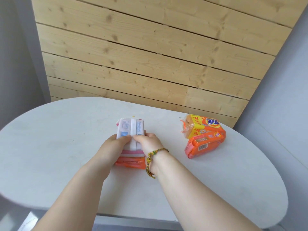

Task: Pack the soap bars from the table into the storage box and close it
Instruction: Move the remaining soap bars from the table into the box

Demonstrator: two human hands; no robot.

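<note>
Two grips on one stack, near the middle of a white oval table point(50, 147). At the left side of the stack, left grip point(115, 144), fingers curled over the near end of a white plastic-wrapped soap bar with blue print point(128, 127), clasping it. Beneath that bar, a pink-and-white striped wrapper point(131, 152); whether a separate bar or part of the top one, not clear. At the bottom, flat on the table, an orange plastic-wrapped soap bar point(130, 164). At the right side of the same top bar, right grip point(150, 142), likewise curled and clasping, fingertips nearly meeting those of the left over the wrapper's central seam. Round the right wrist, a braided cord bracelet of yellow, green and red point(150, 162). Farther right, well apart from the stack, a yellow-and-orange Tide soap pack point(205, 125) standing on the table, with a second orange wrapped soap pack with a barcode point(205, 145) tilted against its near side, touching it. Behind the table, a wall of pale wooden planks point(150, 47).
</note>
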